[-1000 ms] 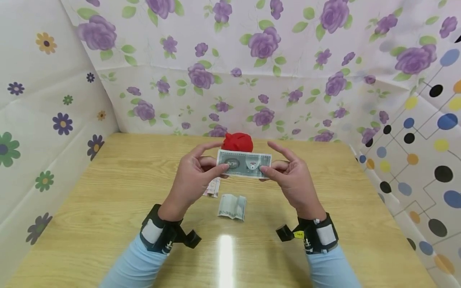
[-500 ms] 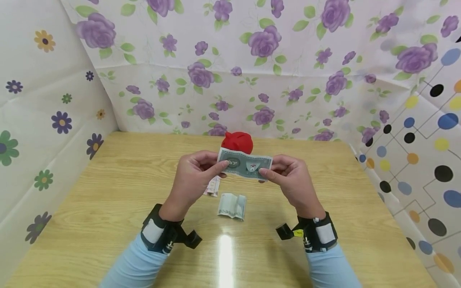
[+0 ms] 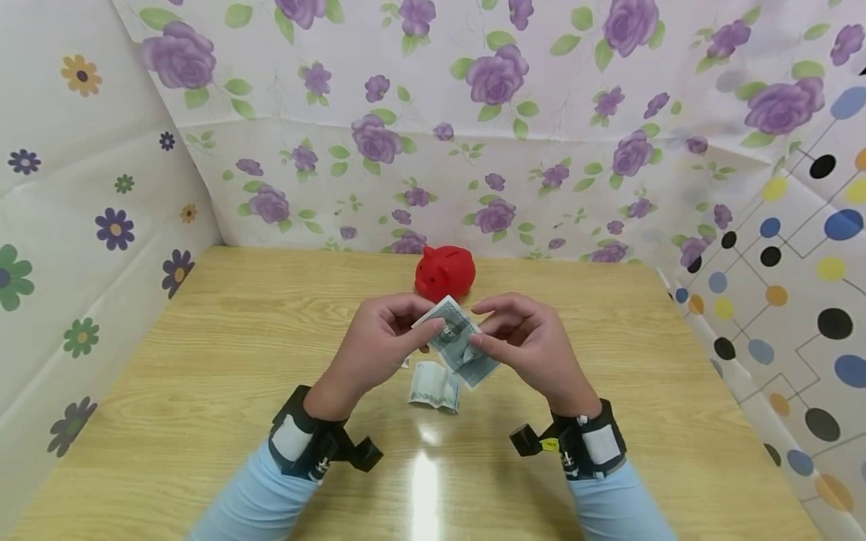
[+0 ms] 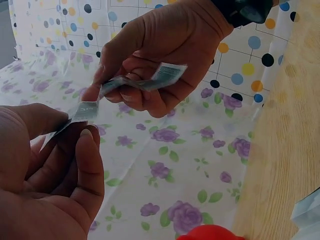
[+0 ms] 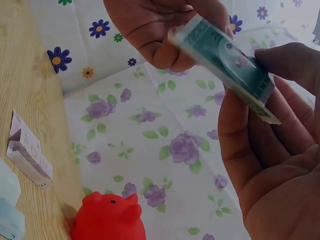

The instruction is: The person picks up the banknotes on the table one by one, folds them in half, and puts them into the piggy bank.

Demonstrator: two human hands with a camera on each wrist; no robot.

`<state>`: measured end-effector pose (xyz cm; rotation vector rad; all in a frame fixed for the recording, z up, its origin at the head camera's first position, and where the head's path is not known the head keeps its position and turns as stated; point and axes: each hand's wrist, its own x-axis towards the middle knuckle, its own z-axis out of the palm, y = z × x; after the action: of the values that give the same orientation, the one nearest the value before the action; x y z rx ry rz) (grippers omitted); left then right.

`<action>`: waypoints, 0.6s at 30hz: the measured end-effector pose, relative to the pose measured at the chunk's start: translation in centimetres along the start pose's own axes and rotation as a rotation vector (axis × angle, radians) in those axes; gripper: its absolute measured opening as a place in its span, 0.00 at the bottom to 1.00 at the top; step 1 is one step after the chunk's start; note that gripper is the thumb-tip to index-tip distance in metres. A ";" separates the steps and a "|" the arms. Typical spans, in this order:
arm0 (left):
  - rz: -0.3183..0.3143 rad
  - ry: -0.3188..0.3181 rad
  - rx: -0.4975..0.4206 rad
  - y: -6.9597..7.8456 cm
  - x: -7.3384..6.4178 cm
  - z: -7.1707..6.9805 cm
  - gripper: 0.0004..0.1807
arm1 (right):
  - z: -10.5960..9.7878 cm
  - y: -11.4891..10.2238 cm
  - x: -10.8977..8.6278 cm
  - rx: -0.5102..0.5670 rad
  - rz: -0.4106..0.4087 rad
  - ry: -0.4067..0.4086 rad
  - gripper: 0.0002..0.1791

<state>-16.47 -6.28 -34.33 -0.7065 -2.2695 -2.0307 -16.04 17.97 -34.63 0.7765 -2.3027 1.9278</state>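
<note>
A green banknote (image 3: 460,347) with a cartoon animal's head on it hangs slanted between both hands above the table. My left hand (image 3: 386,338) pinches its upper left part between thumb and fingers. Toward its lower right, my right hand (image 3: 534,349) pinches it with the thumb in front and fingers behind. In the left wrist view the banknote (image 4: 167,75) curves in a wave; in the right wrist view the banknote (image 5: 227,57) looks bent over on itself. Just beyond the hands stands a red piggy bank (image 3: 446,272), its slot on top.
Below the hands a creased pale green banknote (image 3: 433,387) lies on the wooden table (image 3: 237,361). A folded pink banknote (image 5: 31,155) also lies there, mostly hidden in the head view by the left hand. Floral cloth (image 3: 325,165) hangs behind the table.
The banknote has gone from nearly level and stretched flat to steeply slanted and bent. Both hands have drawn closer together and lower, uncovering more of the piggy bank.
</note>
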 end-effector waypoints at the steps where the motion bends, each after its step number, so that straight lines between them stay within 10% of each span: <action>1: 0.003 -0.003 0.002 0.0 0.0 0.0 0.05 | 0.0 0.0 0.0 0.000 -0.015 -0.003 0.19; 18: 0.029 0.133 -0.184 0.0 -0.3 1.7 0.24 | 2.7 0.3 0.2 0.165 -0.203 0.435 0.10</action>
<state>-15.73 -4.77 -34.68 -0.5886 -2.0099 -2.2203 -15.55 15.40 -35.45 0.5108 -1.7645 1.9731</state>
